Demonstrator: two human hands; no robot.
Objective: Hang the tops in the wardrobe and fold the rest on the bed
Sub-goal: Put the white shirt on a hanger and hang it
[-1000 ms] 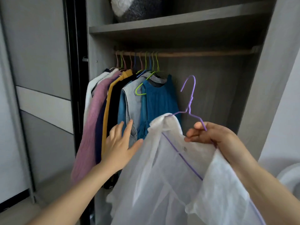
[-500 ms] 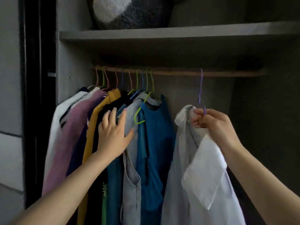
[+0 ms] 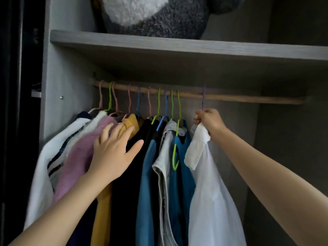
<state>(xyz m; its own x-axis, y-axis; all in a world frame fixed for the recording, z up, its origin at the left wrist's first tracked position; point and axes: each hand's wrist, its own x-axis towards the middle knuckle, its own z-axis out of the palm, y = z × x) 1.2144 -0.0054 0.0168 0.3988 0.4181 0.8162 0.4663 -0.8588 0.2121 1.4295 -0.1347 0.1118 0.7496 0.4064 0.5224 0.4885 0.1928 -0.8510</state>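
Observation:
A white shirt (image 3: 209, 196) hangs on a purple hanger (image 3: 203, 98) whose hook sits over the wooden rail (image 3: 230, 98). My right hand (image 3: 208, 119) grips the hanger's neck and the shirt's collar just below the rail. To its left hang several tops: a blue one (image 3: 182, 174), a grey one (image 3: 164, 166), a dark one, a mustard one (image 3: 132, 124), a pink one (image 3: 78, 157) and a white striped one (image 3: 46, 157). My left hand (image 3: 113, 153) lies with spread fingers flat against the pink and mustard tops.
A grey shelf (image 3: 177, 48) runs above the rail, with a fluffy grey-and-white plush item (image 3: 150, 15) on it. The wardrobe's left side panel (image 3: 58, 86) and dark door edge are on the left. The rail is bare to the right of the white shirt.
The white shirt's hanger went up onto the rail and now hangs there. My left hand moved left from the grey and blue tops onto the pink and mustard ones. The view came closer.

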